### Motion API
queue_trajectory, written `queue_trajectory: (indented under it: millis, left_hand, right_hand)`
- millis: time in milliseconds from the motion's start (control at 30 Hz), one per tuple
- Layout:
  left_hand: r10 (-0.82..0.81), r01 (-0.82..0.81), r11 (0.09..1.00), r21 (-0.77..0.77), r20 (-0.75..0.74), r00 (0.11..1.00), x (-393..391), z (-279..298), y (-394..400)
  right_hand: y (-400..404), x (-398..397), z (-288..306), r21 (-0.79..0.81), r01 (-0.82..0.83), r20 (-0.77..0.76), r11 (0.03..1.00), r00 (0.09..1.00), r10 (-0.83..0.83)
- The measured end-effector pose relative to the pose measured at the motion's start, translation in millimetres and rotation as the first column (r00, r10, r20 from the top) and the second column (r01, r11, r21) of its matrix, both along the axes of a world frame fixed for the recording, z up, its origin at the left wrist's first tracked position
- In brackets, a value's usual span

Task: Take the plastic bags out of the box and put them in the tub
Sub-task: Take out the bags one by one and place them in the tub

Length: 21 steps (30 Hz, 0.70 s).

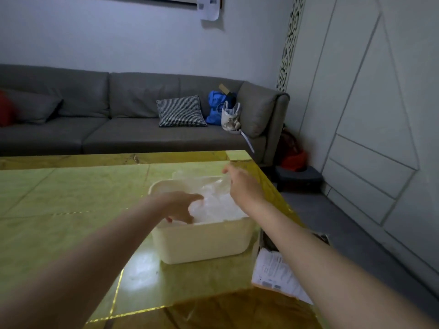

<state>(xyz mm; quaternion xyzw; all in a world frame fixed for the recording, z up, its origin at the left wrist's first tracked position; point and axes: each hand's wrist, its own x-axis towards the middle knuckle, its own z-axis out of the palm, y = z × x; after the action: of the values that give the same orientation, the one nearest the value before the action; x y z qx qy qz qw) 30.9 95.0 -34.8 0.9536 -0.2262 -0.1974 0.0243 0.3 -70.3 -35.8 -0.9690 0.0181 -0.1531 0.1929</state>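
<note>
A cream plastic tub (202, 243) stands on the yellow-green table (59, 198), near its right edge. Crumpled clear plastic bags (216, 205) fill the tub and rise above its far rim. My left hand (181, 206) reaches into the tub's near left side, fingers pressed down on the bags. My right hand (242, 184) is over the tub's far right corner, fingers closed on the top of a clear bag. A cardboard box (275, 269) with a white paper label sits beside the table's right edge, partly hidden by my right forearm.
A grey sofa (118, 129) runs behind the table, with a checked cushion (181, 111), a blue bag (217, 108) and a white bag (231, 117) on it. A red bag (293, 160) lies on the floor by the sofa's end. White wall panels are at the right.
</note>
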Motion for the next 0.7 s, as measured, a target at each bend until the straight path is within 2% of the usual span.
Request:
queue_trajectory:
  millis: [67, 100, 167, 200, 267, 300, 367, 433, 500, 600, 700]
  left_hand:
    - [-0.001, 0.001, 1.0, 0.013, -0.038, 0.999, 3, -8, -6]
    - [0.002, -0.002, 1.0, -0.001, -0.039, 0.999, 5, -8, -8]
    - [0.012, -0.014, 0.999, -0.04, -0.047, 0.999, 7, -9, -12]
    - [0.012, -0.014, 0.998, -0.056, -0.045, 0.999, 7, -9, -13]
    - [0.013, -0.017, 0.997, -0.069, -0.052, 0.999, 9, -9, -12]
    - [0.019, -0.024, 0.997, -0.077, -0.058, 0.998, 10, -10, -9]
    - [0.057, -0.066, 0.993, -0.101, -0.093, 0.994, 11, -13, -2]
    - [0.092, -0.099, 0.991, -0.088, -0.081, 0.992, 13, -15, 8]
    - [0.138, -0.139, 0.988, -0.06, -0.029, 0.99, 14, -14, 15]
    - [0.225, -0.226, 0.954, -0.197, -0.029, 0.974, 11, -6, 18]
    - [0.199, -0.162, 0.959, -0.231, 0.15, 0.968, 2, 11, 16]
  right_hand:
    - [-2, -1, 10, -0.207, 0.03, -0.075, 0.978, 0.996, -0.047]
    - [-1, -1, 16, -0.286, 0.032, -0.04, 0.958, 0.998, -0.046]
    - [5, 0, 22, -0.374, -0.045, 0.03, 0.926, 0.998, 0.061]
    - [10, -1, 25, -0.353, -0.136, -0.021, 0.926, 0.99, 0.137]
    - [21, -1, 21, -0.242, -0.285, -0.31, 0.927, 0.929, 0.205]
    - [25, 0, 15, -0.229, -0.308, -0.455, 0.923, 0.873, 0.178]
    - [24, 8, 2, -0.293, -0.288, -0.589, 0.912, 0.806, 0.065]
    - [22, 16, -8, -0.35, -0.274, -0.635, 0.896, 0.772, -0.012]
    - [21, 18, -12, -0.341, -0.263, -0.663, 0.903, 0.748, -0.032]
    - [20, 15, -10, -0.313, -0.237, -0.659, 0.92, 0.751, -0.031]
    - [20, 8, 1, -0.302, -0.219, -0.588, 0.928, 0.809, 0.0]
